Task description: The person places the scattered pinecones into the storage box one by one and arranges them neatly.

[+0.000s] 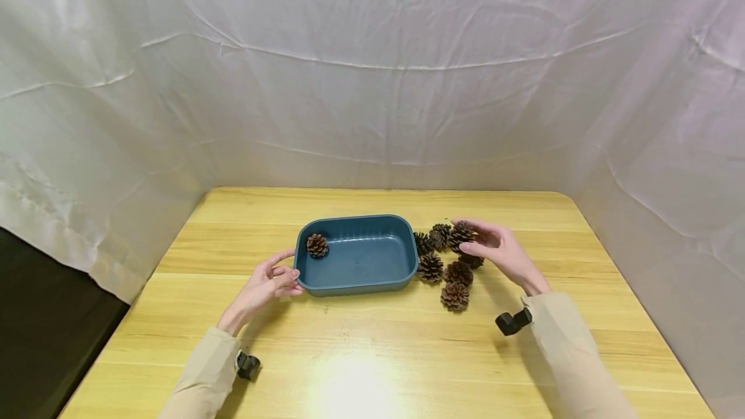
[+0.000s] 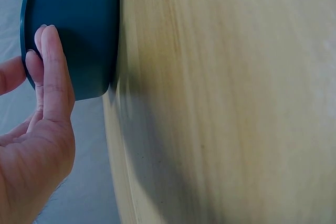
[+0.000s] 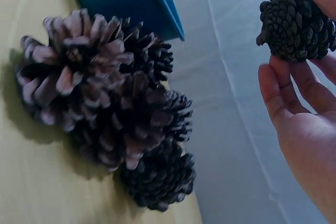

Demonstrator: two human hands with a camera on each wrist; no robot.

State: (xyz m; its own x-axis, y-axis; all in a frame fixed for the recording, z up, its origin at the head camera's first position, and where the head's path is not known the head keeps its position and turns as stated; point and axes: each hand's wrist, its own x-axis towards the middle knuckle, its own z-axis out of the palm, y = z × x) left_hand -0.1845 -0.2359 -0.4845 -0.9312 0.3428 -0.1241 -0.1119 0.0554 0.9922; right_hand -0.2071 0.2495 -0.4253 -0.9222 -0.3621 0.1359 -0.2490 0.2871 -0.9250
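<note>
My left hand (image 1: 266, 284) grips the left end of a dark blue plastic bin (image 1: 361, 289), thumb at the rim and fingers against the outer wall in the left wrist view. One brown pine cone (image 1: 317, 246) lies inside, in the bin's left part. To the right of the bin, my right hand (image 1: 502, 254) holds a pine cone (image 3: 295, 27) between thumb and fingers. In the right wrist view it is raised off the table, its stem end pointing away from the palm. Beside and below that hand sits a cluster of several pine cones (image 1: 456, 297).
The bin stands on a light wooden table (image 1: 361, 335). More cones, such as one pine cone (image 1: 431, 268), lie close against the bin's right end. White cloth (image 1: 384, 115) hangs behind the table and along its sides. A dark surface (image 1: 46, 315) shows at the left.
</note>
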